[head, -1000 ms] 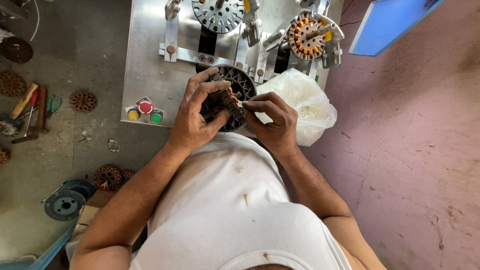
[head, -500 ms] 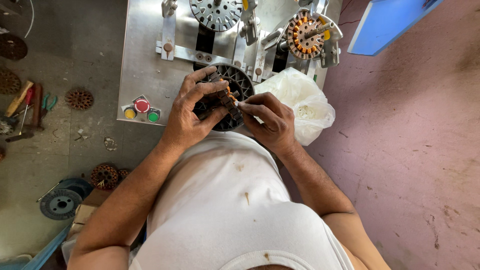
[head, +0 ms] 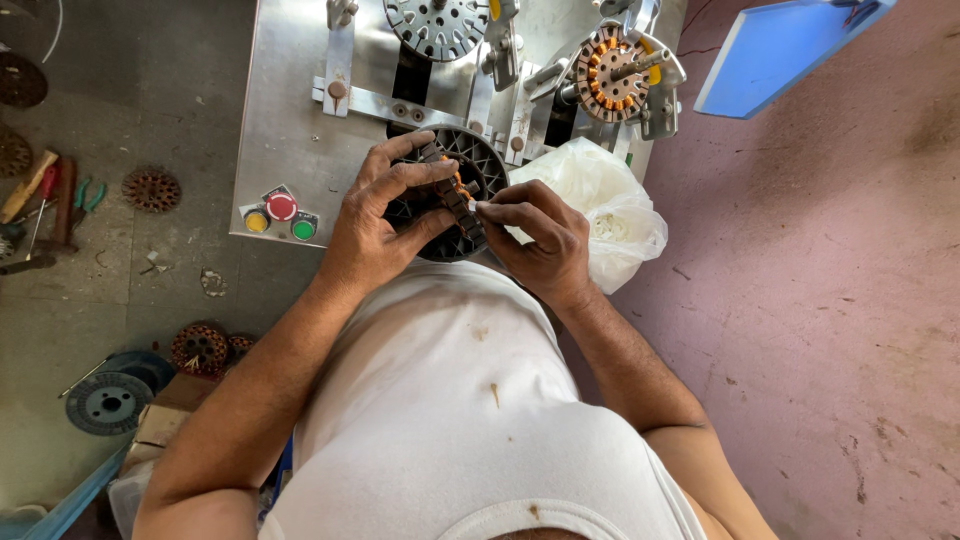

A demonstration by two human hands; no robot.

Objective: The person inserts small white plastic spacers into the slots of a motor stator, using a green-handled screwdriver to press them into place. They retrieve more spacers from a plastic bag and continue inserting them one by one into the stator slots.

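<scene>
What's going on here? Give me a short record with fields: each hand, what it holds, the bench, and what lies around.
Left hand: left hand grips the dark round stator core
Right hand: right hand pinches at the core's edge, fingertips close to the left thumb
Bench: metal machine panel with three coloured buttons
On machine: copper-wound stator
Beside: white plastic bag
Floor: hand tools

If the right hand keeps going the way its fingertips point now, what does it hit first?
The right hand points toward the left hand. Its fingertips are already at the dark toothed stator ring held there, so it would press into that, then the left fingers. Depth is unclear.
</scene>
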